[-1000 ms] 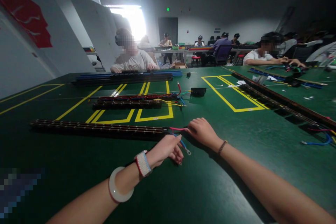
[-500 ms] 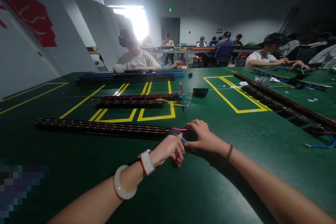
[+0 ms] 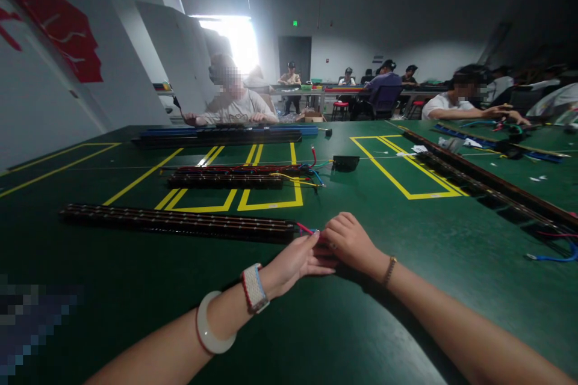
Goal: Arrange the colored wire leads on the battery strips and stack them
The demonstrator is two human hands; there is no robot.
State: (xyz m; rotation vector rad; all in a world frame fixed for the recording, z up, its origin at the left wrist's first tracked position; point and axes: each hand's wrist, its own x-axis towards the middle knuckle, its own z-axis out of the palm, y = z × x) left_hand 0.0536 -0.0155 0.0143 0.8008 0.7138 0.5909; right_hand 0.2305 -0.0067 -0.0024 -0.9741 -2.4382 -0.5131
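A long dark bar (image 3: pixel 180 221) with rows of small light marks lies on the green table, and a red wire (image 3: pixel 305 228) and a bit of blue wire come out of its right end. My left hand (image 3: pixel 295 258), wearing a watch and a white bangle, pinches these wires between thumb and fingers, palm turned up. Against its fingertips, my right hand (image 3: pixel 350 240) is closed on the wires' far ends. The fingers hide those ends and whatever tips they have.
Beyond my hands lie shorter dark bars (image 3: pixel 226 180) with coloured wires and a black end piece (image 3: pixel 345 163). Yellow tape (image 3: pixel 271 206) marks the table (image 3: pixel 253 337). More long bars (image 3: pixel 492 177) run along the right. A person (image 3: pixel 235 102) sits opposite, another (image 3: pixel 460 99) at the far right.
My right hand has curled its fingers and come in against my left. My left hand has turned palm up beneath the wires. The long bar has hardly moved.
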